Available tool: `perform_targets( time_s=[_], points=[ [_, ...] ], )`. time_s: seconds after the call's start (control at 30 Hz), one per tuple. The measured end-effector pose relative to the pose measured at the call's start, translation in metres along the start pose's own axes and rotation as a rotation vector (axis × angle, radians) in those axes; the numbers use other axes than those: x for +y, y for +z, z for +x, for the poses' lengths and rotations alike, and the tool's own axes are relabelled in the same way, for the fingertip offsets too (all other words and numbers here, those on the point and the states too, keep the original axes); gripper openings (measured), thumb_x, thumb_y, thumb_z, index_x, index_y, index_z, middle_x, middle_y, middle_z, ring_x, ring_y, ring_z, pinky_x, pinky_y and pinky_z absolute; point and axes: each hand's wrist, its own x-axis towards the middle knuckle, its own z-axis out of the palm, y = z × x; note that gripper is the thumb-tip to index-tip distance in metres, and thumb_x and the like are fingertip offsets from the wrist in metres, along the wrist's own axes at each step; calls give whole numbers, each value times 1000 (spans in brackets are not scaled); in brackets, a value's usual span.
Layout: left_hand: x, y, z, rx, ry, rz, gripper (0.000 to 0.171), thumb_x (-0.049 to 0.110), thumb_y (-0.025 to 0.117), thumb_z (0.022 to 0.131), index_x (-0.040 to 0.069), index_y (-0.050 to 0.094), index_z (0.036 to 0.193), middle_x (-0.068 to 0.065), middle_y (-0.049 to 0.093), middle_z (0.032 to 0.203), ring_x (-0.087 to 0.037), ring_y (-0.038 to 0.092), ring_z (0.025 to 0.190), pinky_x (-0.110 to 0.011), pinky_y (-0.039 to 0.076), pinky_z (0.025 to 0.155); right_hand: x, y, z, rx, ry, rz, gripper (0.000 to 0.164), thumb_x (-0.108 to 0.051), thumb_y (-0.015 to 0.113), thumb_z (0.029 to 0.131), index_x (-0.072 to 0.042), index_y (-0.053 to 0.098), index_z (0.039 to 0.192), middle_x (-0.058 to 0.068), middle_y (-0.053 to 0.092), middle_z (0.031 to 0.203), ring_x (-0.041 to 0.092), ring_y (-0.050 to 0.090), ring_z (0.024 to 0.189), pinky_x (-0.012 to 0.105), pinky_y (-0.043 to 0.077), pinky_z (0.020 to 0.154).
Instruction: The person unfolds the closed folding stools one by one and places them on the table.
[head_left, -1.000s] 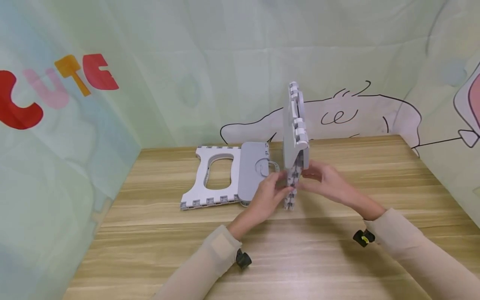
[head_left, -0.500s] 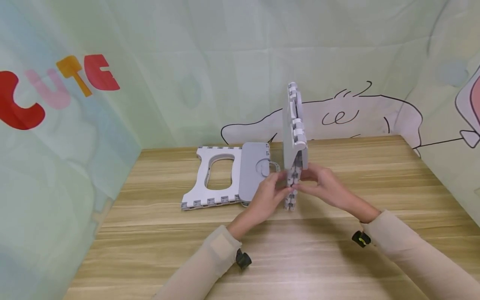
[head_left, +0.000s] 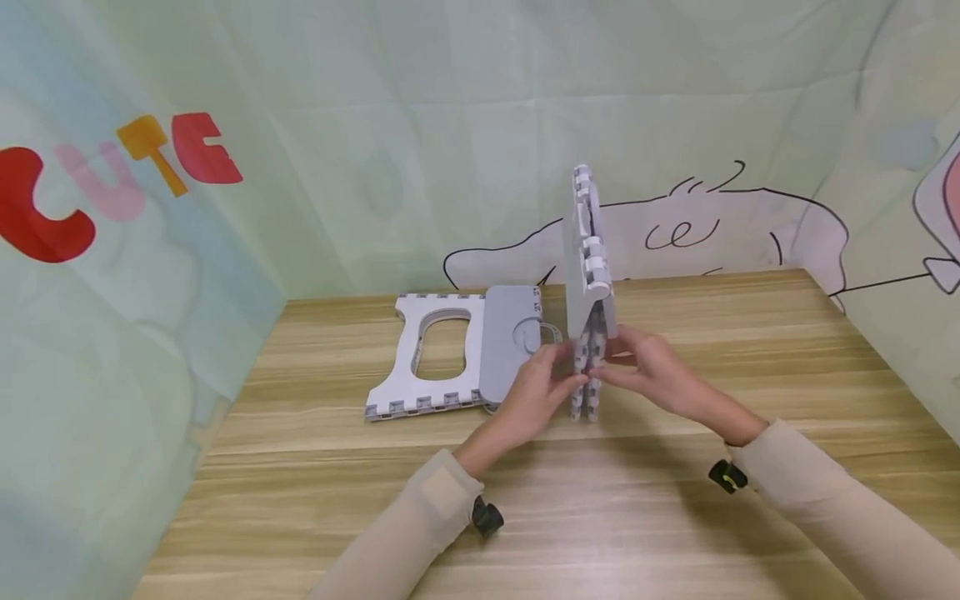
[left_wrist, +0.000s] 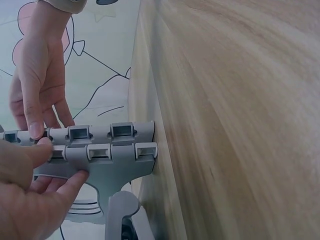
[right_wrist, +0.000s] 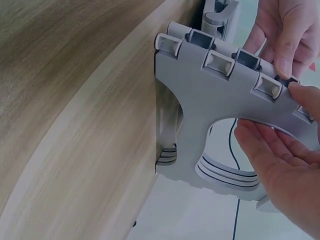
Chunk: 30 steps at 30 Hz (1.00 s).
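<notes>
A folded grey-and-white step stool (head_left: 576, 283) stands upright on the table, its narrow edge toward me. My left hand (head_left: 525, 400) grips its left leg panel, thumb at the near hinged edge. On the other side my right hand (head_left: 660, 379) holds the right leg panel (right_wrist: 192, 100), its thumb also on the near edge. In the right wrist view the right fingers reach into the panel's oval cutout. A narrow gap shows between the two leg panels. Left of it, a second folded step stool (head_left: 506, 342) lies flat, right behind my left hand.
The wood-grain table (head_left: 315, 483) meets a printed cloth backdrop (head_left: 337, 142) at the back and sides. A strap handle (head_left: 552, 333) sticks out from the lying stool toward the upright one. Black wrist cameras (head_left: 487, 518) hang under both cuffs.
The upright stool's two leg panels have parted slightly, so the gap between them is wider. My right hand has shifted a little with its panel; the left hand and the lying stool stay put.
</notes>
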Motion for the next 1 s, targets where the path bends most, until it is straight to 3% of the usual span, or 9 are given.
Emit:
perform_targets(
  time_s=[0.33,0.63,1.0],
  points=[
    [2,-3,-1,4,2,6,44,11,64,97,-6,49,135,-20,53,130,-33,56,121,-23,51,95,0,-9,-1,-12,3,-25,53,2,73,89,10,49,136,27,62,125,40,63,110,52,55,90],
    [1,-2,0,1,23,30,42,10,64,97,-6,50,133,-20,54,127,-30,56,120,-22,51,95,1,-17,-7,12,-9,-73,54,5,73,87,13,47,133,30,63,119,43,65,106,51,57,87],
    [1,0,1,-30,14,-14,41,6,62,98,-7,48,134,-19,52,126,-29,59,116,-19,52,92,5,-24,-18,34,-27,-96,65,9,74,84,12,42,141,32,58,126,43,64,106,51,57,85]
  ],
)
